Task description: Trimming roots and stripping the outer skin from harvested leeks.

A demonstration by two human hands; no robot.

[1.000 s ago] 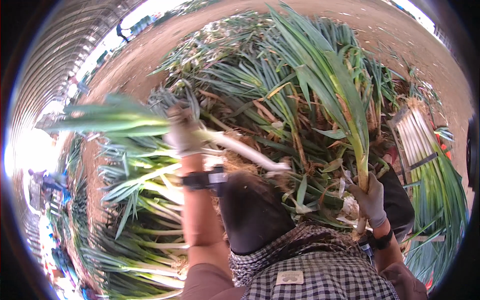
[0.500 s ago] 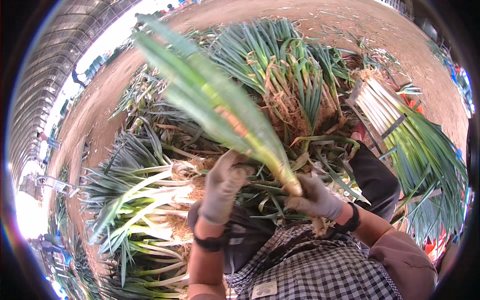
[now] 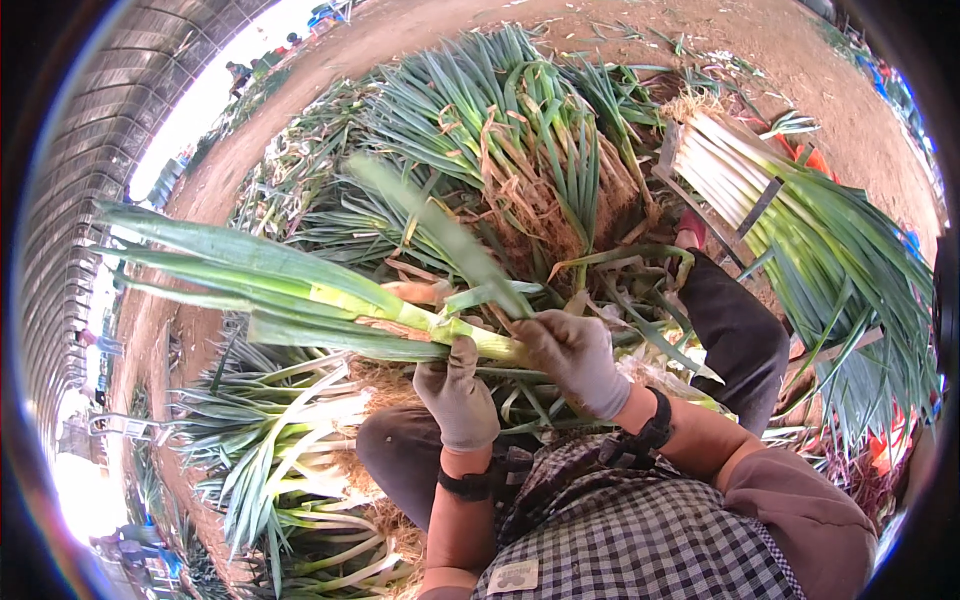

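A thick green onion [image 3: 405, 312] lies across the front of me, its leaves fanned out to the left. My left hand [image 3: 458, 395], in a pale glove, is closed on the stalk from below, its thumb resting against it. My right hand [image 3: 572, 358], gloved too, is closed round the stalk's lower end, hiding the root end. A blurred loose leaf [image 3: 440, 232] runs up and left from the right hand, standing apart from the other leaves; its lower end is at the right fingers.
Piled green onions with dry, rooty ends [image 3: 480, 130] lie beyond my hands. More onions with white stalks [image 3: 310, 400] lie at left. On the right, a metal rack [image 3: 760, 208] holds a bundle of cleaned onions [image 3: 830, 240]. My knee [image 3: 735, 320] is near the rack.
The onion has swung from slanting up and away to lying nearly level, leaves leftward. My left hand has closed on its stalk, and one leaf now stands away from it at my right hand.
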